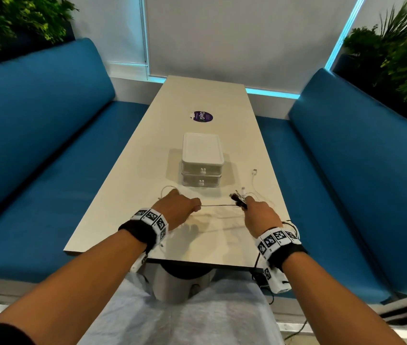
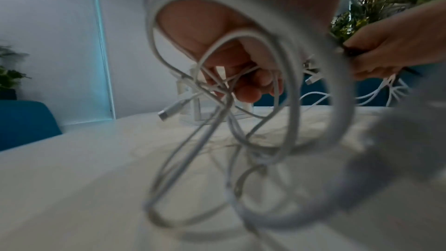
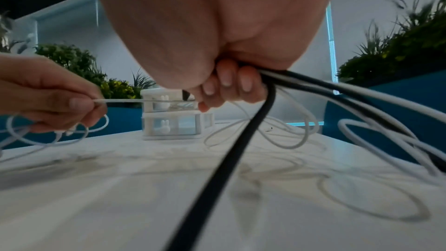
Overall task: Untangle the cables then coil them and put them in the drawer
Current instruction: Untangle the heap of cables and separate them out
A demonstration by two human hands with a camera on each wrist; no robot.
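Left hand (image 1: 180, 210) pinches white cable (image 1: 218, 205), loops hanging below | right hand (image 1: 259, 212) clamps black and white bundle (image 3: 313, 87) | cable taut between hands over table (image 1: 197, 100) | drawers (image 1: 202, 168) closed | risk: hard pull tightens knots or drags loops off edge

the left hand (image 2: 231, 60) fills the upper middle, fingers (image 2: 248, 91) curled round a tangle of white cables (image 2: 241, 140) whose blurred loops hang to the pale worktop (image 2: 72, 178). 1 silver plug (image 2: 169, 112) sticks out to the left. behind stands a clear drawer unit (image 2: 193, 110). at the right edge the right hand (image 2: 386, 54) grips more white strands.
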